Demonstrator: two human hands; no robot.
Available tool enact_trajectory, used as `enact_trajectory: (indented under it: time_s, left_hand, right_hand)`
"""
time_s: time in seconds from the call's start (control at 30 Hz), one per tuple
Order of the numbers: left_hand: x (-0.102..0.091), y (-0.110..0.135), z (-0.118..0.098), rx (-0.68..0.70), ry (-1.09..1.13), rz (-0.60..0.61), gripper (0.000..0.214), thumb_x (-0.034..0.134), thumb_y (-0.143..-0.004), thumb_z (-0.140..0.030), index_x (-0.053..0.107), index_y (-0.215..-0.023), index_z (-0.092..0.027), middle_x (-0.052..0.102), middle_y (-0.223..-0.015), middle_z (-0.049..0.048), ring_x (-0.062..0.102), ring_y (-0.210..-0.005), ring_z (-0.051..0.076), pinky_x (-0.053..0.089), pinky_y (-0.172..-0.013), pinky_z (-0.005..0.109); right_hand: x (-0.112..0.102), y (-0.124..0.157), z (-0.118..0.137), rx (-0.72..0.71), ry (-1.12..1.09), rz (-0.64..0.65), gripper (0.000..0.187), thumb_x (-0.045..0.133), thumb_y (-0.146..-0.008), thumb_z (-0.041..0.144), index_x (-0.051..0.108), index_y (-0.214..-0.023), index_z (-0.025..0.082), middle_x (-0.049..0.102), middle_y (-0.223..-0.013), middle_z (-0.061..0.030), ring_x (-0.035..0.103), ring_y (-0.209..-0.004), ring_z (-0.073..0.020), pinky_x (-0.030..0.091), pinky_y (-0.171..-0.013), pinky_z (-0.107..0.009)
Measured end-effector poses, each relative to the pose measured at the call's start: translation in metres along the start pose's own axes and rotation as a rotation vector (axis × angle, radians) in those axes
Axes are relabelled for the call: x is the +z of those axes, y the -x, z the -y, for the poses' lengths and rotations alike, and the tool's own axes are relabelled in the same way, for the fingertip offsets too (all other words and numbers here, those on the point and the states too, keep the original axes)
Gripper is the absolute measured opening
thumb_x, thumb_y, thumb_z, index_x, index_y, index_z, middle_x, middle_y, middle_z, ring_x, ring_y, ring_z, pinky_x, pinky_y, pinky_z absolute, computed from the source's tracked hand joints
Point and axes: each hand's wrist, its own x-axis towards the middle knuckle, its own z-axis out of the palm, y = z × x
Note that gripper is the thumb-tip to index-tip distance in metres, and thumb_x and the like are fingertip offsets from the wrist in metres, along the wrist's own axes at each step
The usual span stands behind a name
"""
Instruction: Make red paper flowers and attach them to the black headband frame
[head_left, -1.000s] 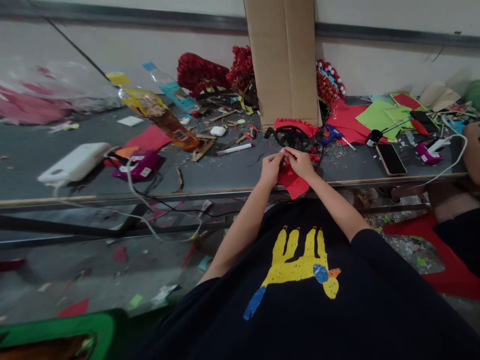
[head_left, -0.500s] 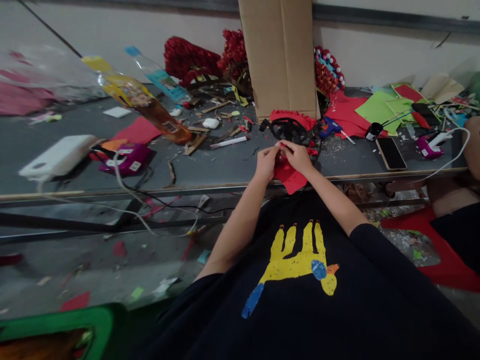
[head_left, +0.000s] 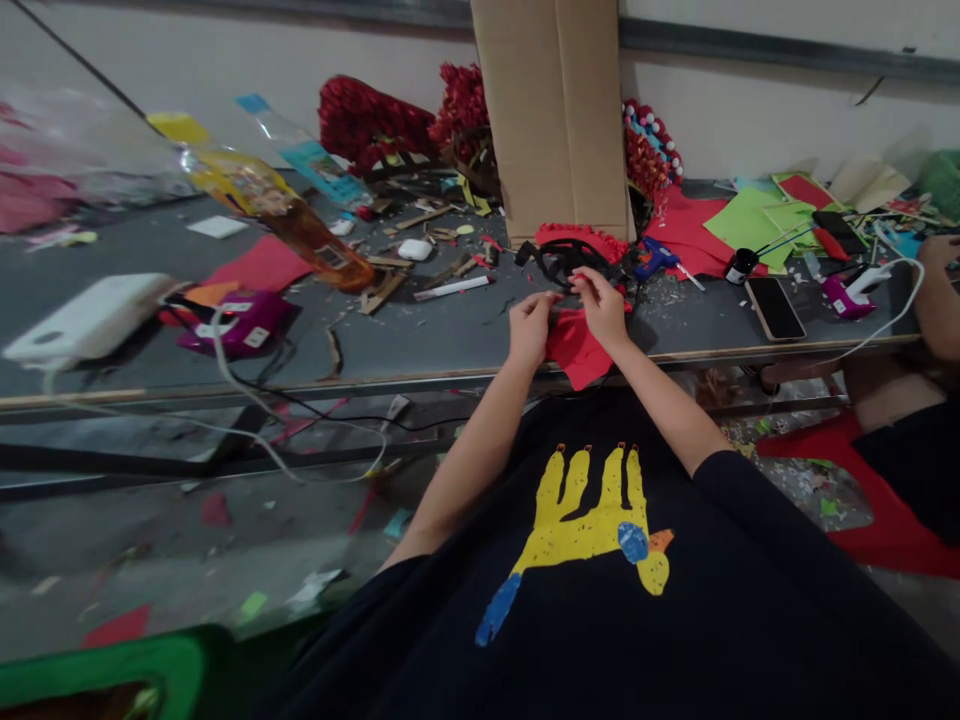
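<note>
My left hand (head_left: 531, 328) is closed in a pinch above the table edge; whatever is in its fingertips is too small to make out. Slightly higher and to the right, my right hand (head_left: 602, 308) pinches a tiny red piece at its fingertips. The two hands are a little apart. Below and between them a red sheet (head_left: 577, 352) lies over the table's front edge, partly covered by my right hand. Just beyond are a black tangled object (head_left: 559, 262) and a red frilled piece (head_left: 581, 238). A blue glue gun (head_left: 651, 258) lies to the right.
A cardboard panel (head_left: 555, 120) stands behind. On the left are a leaning bottle (head_left: 300, 235), a white power bank (head_left: 90, 318) and a purple socket block (head_left: 240, 325) with cables. A phone (head_left: 776, 308) and green sheets (head_left: 750, 225) lie right, near another person's arm (head_left: 937, 300).
My hands, together at the fingertips before, have separated. The right hand has risen slightly away from the left with a tiny red piece. The view has shifted a little.
</note>
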Motion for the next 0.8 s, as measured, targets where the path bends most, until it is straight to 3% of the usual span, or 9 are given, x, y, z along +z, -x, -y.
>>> enact_trajectory:
  time_s: [0.07,0.17,0.23,0.3,0.37,0.43,0.57,0.67,0.8]
  left_hand:
    - [0.0,-0.001,0.002,0.045,-0.126,0.025,0.012,0.064,-0.077,-0.025,0.073,-0.075,-0.016,0.068,-0.079,0.0034,0.06,-0.079,0.015,0.044,-0.076,0.023]
    - [0.004,0.001,0.002,0.108,-0.357,0.19,0.014,0.067,-0.074,-0.024,0.074,-0.083,-0.016,0.07,-0.092,0.0073,0.062,-0.091,0.021,0.044,-0.088,0.03]
    - [0.007,0.004,0.0,0.174,-0.526,0.31,0.025,0.073,-0.07,-0.029,0.074,-0.091,-0.016,0.068,-0.107,0.0112,0.059,-0.104,0.026,0.041,-0.097,0.035]
    - [0.009,0.006,-0.003,0.236,-0.696,0.403,0.042,0.077,-0.066,-0.038,0.072,-0.102,-0.016,0.062,-0.121,0.0128,0.054,-0.115,0.03,0.036,-0.104,0.041]
    - [0.01,0.008,-0.006,0.273,-0.843,0.463,0.055,0.078,-0.065,-0.044,0.068,-0.111,-0.017,0.058,-0.129,0.0121,0.051,-0.121,0.031,0.034,-0.107,0.043]
    - [0.01,0.008,-0.008,0.284,-0.911,0.489,0.056,0.076,-0.067,-0.044,0.065,-0.116,-0.018,0.059,-0.128,0.011,0.051,-0.121,0.03,0.035,-0.107,0.042]
    - [0.01,0.008,-0.007,0.245,-0.836,0.45,0.05,0.074,-0.071,-0.03,0.063,-0.117,-0.016,0.062,-0.123,0.0103,0.056,-0.115,0.026,0.04,-0.103,0.038]
    - [0.009,0.008,-0.005,0.222,-0.752,0.366,0.049,0.071,-0.072,-0.019,0.06,-0.12,-0.016,0.061,-0.123,0.0107,0.056,-0.114,0.025,0.041,-0.103,0.039]
    - [0.008,0.009,-0.005,0.208,-0.697,0.307,0.05,0.069,-0.07,-0.012,0.06,-0.12,-0.014,0.061,-0.124,0.0116,0.055,-0.115,0.025,0.04,-0.103,0.039]
  right_hand:
    - [-0.006,-0.005,-0.005,0.101,-0.045,-0.097,0.049,0.031,-0.095,0.051,0.058,-0.12,0.018,0.068,-0.109,-0.0084,0.067,-0.091,-0.0128,0.053,-0.078,-0.023]
    - [-0.031,-0.016,-0.011,0.223,-0.05,-0.124,0.058,0.027,-0.093,0.057,0.058,-0.118,0.015,0.068,-0.101,-0.009,0.066,-0.08,-0.0122,0.053,-0.068,-0.023]
    - [-0.06,-0.02,-0.016,0.203,-0.001,-0.098,0.057,0.035,-0.089,0.06,0.062,-0.112,0.015,0.068,-0.094,-0.0067,0.064,-0.074,-0.0124,0.053,-0.068,-0.024]
    - [-0.091,-0.019,-0.023,0.091,0.092,-0.076,0.05,0.048,-0.084,0.06,0.066,-0.103,0.018,0.068,-0.093,-0.0051,0.063,-0.08,-0.0138,0.052,-0.076,-0.027]
    - [-0.117,-0.015,-0.034,0.017,0.236,-0.121,0.047,0.055,-0.079,0.06,0.067,-0.096,0.017,0.068,-0.096,-0.0069,0.062,-0.085,-0.0168,0.051,-0.085,-0.033]
    - [-0.133,-0.011,-0.047,0.09,0.293,-0.158,0.047,0.058,-0.077,0.059,0.067,-0.095,0.016,0.068,-0.095,-0.009,0.063,-0.083,-0.0186,0.051,-0.085,-0.037]
    - [-0.136,-0.008,-0.066,0.2,0.231,-0.148,0.041,0.054,-0.082,0.048,0.063,-0.104,0.014,0.069,-0.096,-0.0103,0.064,-0.084,-0.019,0.052,-0.082,-0.038]
    - [-0.131,-0.008,-0.066,0.119,0.355,-0.103,0.031,0.054,-0.082,0.031,0.061,-0.108,0.014,0.069,-0.1,-0.0117,0.064,-0.091,-0.0203,0.05,-0.087,-0.039]
    - [-0.129,-0.005,-0.057,0.019,0.614,-0.064,0.035,0.051,-0.079,0.015,0.06,-0.112,0.013,0.067,-0.108,-0.0155,0.06,-0.104,-0.0255,0.044,-0.097,-0.046]
